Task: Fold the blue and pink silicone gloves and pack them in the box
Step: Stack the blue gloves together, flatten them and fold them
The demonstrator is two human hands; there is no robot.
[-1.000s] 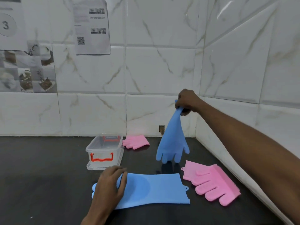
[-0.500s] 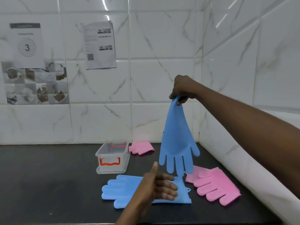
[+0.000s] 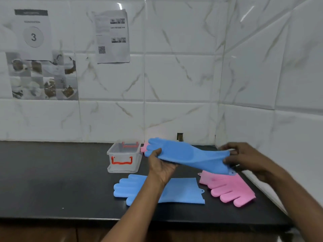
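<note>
**Blue glove held stretched, right of the box**

Left hand (image 3: 161, 165) pinched the blue silicone glove (image 3: 188, 157) near its palm; right hand (image 3: 244, 157) clamped the cuff. It hung just right of the clear box (image 3: 124, 158), sagging softly, probably grippy. Best gripped at both ends.

One blue glove (image 3: 188, 157) held aloft, another (image 3: 180, 190) flat beside pink glove (image 3: 230, 189); clear box (image 3: 124, 157) open.
</note>
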